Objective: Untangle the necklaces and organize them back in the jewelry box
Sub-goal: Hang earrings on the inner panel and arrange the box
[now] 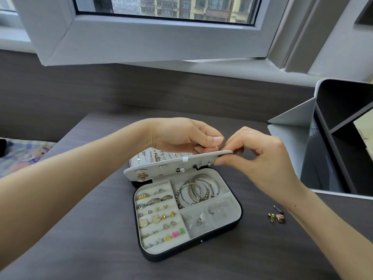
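1. I see the black oblong jewelry box with pale lining [239, 209] lying open on the dark wood-grain surface [90, 239].
2. The pale grey padded flap [171, 166] is lifted above the tray of the box, and stud earrings sit in its face.
3. The left hand [181, 136] pinches a small gold loop [217, 147] at the top edge of the flap. The right hand [260, 156] pinches the right end of the flap with curled fingers.
4. Behind the flap, thin chain necklaces [155, 158] hang side by side inside the lid. I cannot tell if they are tangled.
5. In the tray, the left compartment has padded rolls with metal rings [159, 201] and small studs. The far right compartment holds silver bangles [198, 188], and the near right one holds small clear bags [201, 221].
6. A few loose gold and pink earrings [277, 217] lie on the surface, right of the box and apart from it.
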The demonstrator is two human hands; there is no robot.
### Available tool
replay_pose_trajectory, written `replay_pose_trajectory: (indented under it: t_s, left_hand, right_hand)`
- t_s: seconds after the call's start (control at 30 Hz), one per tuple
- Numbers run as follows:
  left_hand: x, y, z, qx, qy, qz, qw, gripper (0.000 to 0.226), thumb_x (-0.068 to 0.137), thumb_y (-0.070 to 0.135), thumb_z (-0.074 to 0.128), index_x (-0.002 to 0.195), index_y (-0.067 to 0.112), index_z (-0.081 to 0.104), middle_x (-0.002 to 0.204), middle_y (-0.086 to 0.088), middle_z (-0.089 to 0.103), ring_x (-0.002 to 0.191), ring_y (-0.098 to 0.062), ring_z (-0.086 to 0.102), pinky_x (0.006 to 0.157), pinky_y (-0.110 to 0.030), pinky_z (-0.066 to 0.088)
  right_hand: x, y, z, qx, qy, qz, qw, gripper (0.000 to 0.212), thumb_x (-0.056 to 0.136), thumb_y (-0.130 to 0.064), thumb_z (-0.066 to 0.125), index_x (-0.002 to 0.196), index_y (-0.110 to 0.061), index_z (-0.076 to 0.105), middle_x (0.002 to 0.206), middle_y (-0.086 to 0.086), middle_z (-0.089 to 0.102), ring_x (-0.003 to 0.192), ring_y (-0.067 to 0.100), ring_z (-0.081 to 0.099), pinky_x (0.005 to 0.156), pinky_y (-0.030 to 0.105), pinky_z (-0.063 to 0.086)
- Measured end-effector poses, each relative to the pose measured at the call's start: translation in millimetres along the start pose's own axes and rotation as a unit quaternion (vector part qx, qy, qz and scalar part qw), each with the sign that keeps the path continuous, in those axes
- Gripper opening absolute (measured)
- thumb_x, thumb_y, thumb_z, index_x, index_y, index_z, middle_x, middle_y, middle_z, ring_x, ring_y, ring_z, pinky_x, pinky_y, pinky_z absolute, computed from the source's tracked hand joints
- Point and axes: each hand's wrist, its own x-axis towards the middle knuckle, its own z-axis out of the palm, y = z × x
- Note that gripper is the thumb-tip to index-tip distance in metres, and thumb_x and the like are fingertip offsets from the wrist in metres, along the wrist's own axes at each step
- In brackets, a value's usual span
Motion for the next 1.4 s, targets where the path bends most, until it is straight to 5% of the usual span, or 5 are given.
replay_pose_trajectory:
  t_s: [1.4]
  left_hand:
    - [-1.5,9.3,-0.1,0.040,-0.008,-0.028,0.999,0.028,0.093,0.024,0.041,0.070,0.010,0.043,0.064,0.004,0.033,0.058,-0.008,0.032,0.061,-0.015,0.036]
  right_hand:
    - [0.2,-1.8,0.7,-0.015,0.003,0.003,1.000,0.015,0.068,-0.023,0.080,0.072,-0.011,0.071,0.070,-0.001,0.063,0.068,0.014,0.054,0.065,0.019,0.041]
